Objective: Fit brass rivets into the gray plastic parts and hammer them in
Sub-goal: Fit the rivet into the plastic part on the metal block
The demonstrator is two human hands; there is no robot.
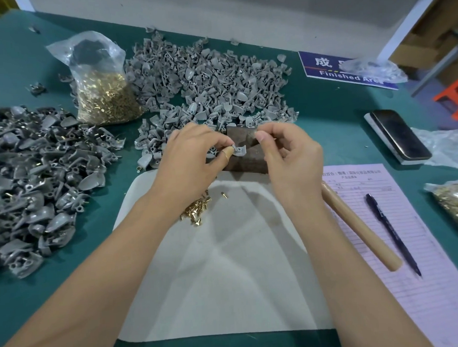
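A gray part (239, 150) is pinched by the fingertips of the left hand (195, 159) just above the near-left edge of the block (248, 156), which serves as the anvil. The right hand (288, 153) is held just right of the part, over the block, with thumb and forefinger pressed together as if on a rivet; the rivet itself cannot be made out, so what is pinched cannot be told for sure. A fingertip of the left hand is wrapped in tan tape.

The step in hand is judged to be the seating of a rivet in the part's hole. It is best done with the part kept steady and its hole turned up toward the eye, so that the shank can be lined up straight and pushed home until the head sits flush. A tilted rivet is likely to bend or to split the plastic once struck.

Loose rivets (195, 210) are lying on the cloth (228, 267) nearer than the block, within easy reach. The hammer's handle (360, 227) lies right of the block and nearer, untouched; it should be taken up only once the part is laid flat on the block. Unfilled parts (208, 80) are heaped beyond the block.
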